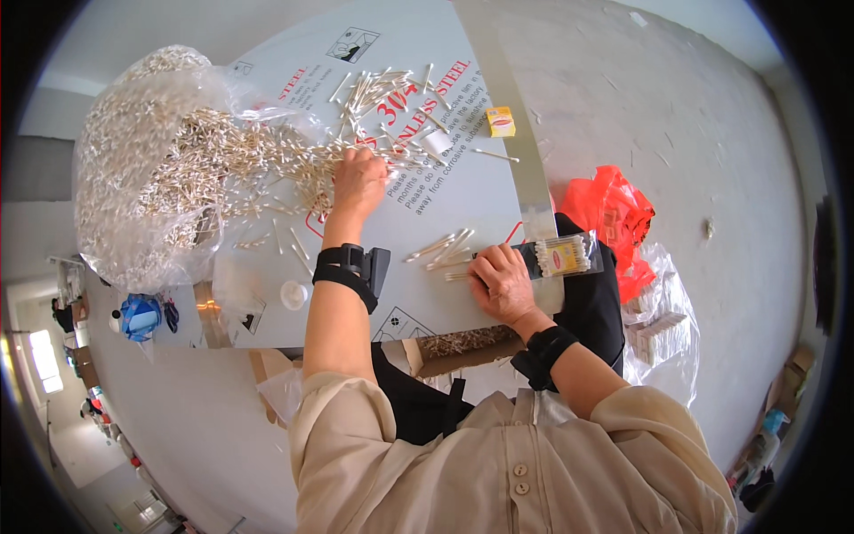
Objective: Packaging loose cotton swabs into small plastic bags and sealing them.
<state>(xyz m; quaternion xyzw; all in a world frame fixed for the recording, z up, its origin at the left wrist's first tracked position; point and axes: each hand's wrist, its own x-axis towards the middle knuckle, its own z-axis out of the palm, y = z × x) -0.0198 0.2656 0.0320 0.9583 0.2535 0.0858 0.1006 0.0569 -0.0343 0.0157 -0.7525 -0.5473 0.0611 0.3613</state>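
Observation:
My left hand (359, 184) reaches into the loose cotton swabs (294, 165) on the metal-sheet table, its fingers curled down around some of them; the fingertips are partly hidden. Closer to me on the right, my right hand (503, 283) is closed over a few cotton swabs, whose ends stick out left of the fingers. Directly beside it lies a clear plastic packet (562, 256) filled with swabs and bearing a yellow label. A few loose swabs (445, 247) lie just beyond that hand's fingers. What sits under its palm is hidden.
A big clear bag (133, 169) spills swabs from the left. Beyond my hands are a small yellow box (501, 122) and a white paper piece (437, 145). A round white lid (294, 295) lies near my left forearm. Right of the table are a red bag (614, 222) and clear plastic (663, 329).

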